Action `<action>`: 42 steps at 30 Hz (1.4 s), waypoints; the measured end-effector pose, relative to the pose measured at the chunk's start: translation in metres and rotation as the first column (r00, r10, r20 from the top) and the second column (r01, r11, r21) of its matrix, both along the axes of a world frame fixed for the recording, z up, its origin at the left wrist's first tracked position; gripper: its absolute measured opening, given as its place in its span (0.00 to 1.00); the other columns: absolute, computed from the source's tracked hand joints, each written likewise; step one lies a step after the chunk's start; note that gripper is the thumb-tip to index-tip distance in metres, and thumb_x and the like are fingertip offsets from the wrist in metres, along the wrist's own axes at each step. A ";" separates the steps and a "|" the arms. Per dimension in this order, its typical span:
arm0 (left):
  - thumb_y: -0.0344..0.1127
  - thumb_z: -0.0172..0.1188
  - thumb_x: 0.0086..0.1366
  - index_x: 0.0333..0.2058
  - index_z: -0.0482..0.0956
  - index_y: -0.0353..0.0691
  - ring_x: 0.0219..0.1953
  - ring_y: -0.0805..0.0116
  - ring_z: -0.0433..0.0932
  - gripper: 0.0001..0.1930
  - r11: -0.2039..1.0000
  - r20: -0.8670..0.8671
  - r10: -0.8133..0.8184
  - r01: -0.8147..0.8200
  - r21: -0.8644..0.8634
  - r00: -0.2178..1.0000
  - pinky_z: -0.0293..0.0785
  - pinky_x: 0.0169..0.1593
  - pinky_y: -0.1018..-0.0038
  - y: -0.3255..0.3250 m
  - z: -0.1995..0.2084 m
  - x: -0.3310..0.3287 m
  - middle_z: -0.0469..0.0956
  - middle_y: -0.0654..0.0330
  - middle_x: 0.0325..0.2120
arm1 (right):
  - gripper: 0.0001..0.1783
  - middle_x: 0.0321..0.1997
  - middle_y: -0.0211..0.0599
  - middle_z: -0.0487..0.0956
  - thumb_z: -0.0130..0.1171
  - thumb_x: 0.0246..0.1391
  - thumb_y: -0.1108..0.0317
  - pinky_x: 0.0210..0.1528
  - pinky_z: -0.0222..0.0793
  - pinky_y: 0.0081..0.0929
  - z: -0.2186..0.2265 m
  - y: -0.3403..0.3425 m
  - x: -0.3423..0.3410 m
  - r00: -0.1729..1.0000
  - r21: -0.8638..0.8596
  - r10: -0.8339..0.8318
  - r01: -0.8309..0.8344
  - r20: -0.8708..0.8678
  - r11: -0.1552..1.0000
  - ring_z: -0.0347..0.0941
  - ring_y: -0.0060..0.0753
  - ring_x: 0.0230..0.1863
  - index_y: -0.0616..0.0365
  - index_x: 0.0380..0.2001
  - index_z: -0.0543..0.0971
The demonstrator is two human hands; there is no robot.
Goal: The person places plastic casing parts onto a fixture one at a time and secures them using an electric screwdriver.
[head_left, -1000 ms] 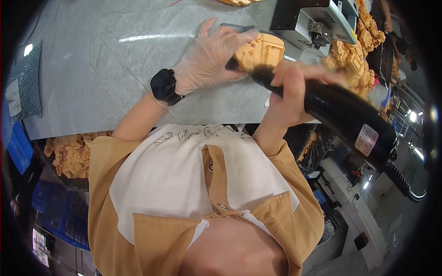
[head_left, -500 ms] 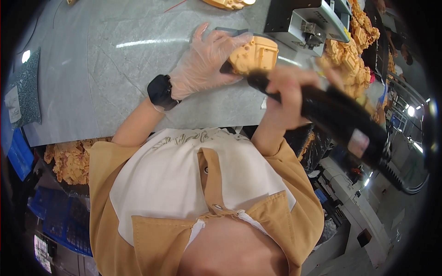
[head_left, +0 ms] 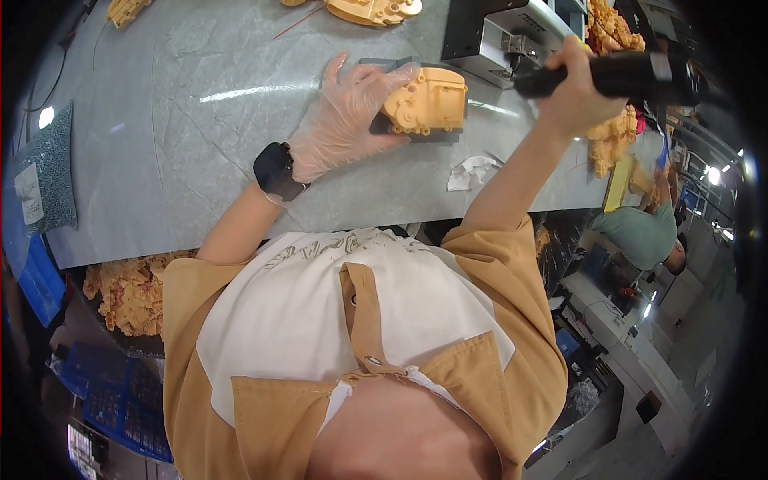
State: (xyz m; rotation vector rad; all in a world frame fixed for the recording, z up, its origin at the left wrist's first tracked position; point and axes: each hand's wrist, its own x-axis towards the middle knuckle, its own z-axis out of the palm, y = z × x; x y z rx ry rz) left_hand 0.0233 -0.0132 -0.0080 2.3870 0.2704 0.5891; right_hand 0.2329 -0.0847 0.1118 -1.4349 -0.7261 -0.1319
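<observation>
Housing (head_left: 436, 100), partly covered, is gripped by left hand (head_left: 346, 120); right hand (head_left: 578, 98) clasps and partly hides black tool (head_left: 636, 74).

Bench (head_left: 224, 172): smooth, glossy grey top, stone-look, with a bright reflected streak. Housing (head_left: 432, 100): moulded yellow plastic, matt, ribbed. Glove (head_left: 336, 124) on the left hand (head_left: 348, 112): thin clear plastic film, wrinkled. Power tool (head_left: 632, 76) in the right hand (head_left: 580, 96): smooth black plastic, semi-gloss. Machine (head_left: 512, 24) toward the bench's right edge: silver-grey metal panel. Bag (head_left: 58, 168) at the left edge: glossy plastic film. Scrap (head_left: 470, 173) by the near edge: crumpled, white, paper-like. Garment (head_left: 320, 336): matt cloth.
</observation>
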 end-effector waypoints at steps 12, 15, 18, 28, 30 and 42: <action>0.48 0.71 0.40 0.58 0.56 0.49 0.52 0.65 0.64 0.46 1.000 0.016 0.008 -0.008 -0.003 1.000 0.46 0.62 0.54 0.004 -0.004 0.005 0.67 0.67 0.50 | 0.23 0.16 0.40 0.74 0.56 0.38 0.85 0.25 0.69 0.20 0.000 -0.002 0.015 0.983 0.256 -0.143 0.110 0.113 0.960 0.68 0.24 0.14 0.70 0.41 0.63; 0.50 0.70 0.41 0.58 0.57 0.51 0.51 0.65 0.65 0.45 1.000 0.053 0.010 -0.011 0.006 0.999 0.46 0.61 0.54 0.003 -0.005 0.004 0.68 0.65 0.45 | 0.23 0.15 0.38 0.73 0.59 0.37 0.83 0.23 0.68 0.19 -0.005 0.003 0.022 0.988 0.127 -0.108 0.094 0.113 0.987 0.68 0.25 0.13 0.67 0.38 0.62; 0.52 0.69 0.41 0.57 0.58 0.52 0.49 0.66 0.66 0.45 1.000 0.078 0.017 -0.018 0.014 0.997 0.47 0.60 0.53 0.004 -0.006 0.002 0.69 0.64 0.41 | 0.22 0.14 0.37 0.73 0.59 0.36 0.83 0.23 0.68 0.18 -0.003 0.005 0.025 0.995 0.038 0.017 -0.021 0.097 0.999 0.68 0.25 0.13 0.66 0.36 0.62; 0.52 0.69 0.41 0.56 0.58 0.45 0.54 0.63 0.63 0.44 0.999 0.068 0.031 -0.030 -0.021 0.997 0.46 0.62 0.53 0.005 -0.002 0.000 0.65 0.63 0.53 | 0.26 0.17 0.37 0.71 0.53 0.41 0.83 0.22 0.66 0.26 0.003 -0.008 -0.094 0.935 0.317 0.344 -0.302 -0.084 0.899 0.66 0.25 0.14 0.65 0.45 0.58; 0.52 0.69 0.42 0.56 0.58 0.44 0.54 0.63 0.63 0.44 0.998 0.055 0.030 -0.027 -0.050 0.998 0.45 0.62 0.53 0.005 0.001 0.000 0.65 0.63 0.53 | 0.26 0.16 0.35 0.72 0.55 0.41 0.83 0.22 0.65 0.19 -0.002 0.005 -0.091 0.930 0.315 0.356 -0.312 -0.092 0.896 0.66 0.23 0.12 0.64 0.44 0.58; 0.49 0.69 0.43 0.54 0.61 0.45 0.51 0.64 0.65 0.40 0.993 0.024 0.031 -0.028 -0.111 0.999 0.46 0.61 0.52 0.008 0.005 -0.002 0.68 0.64 0.48 | 0.24 0.16 0.42 0.71 0.54 0.39 0.86 0.21 0.68 0.31 -0.010 0.028 -0.078 0.947 0.129 0.307 -0.295 -0.090 0.947 0.65 0.30 0.12 0.66 0.42 0.59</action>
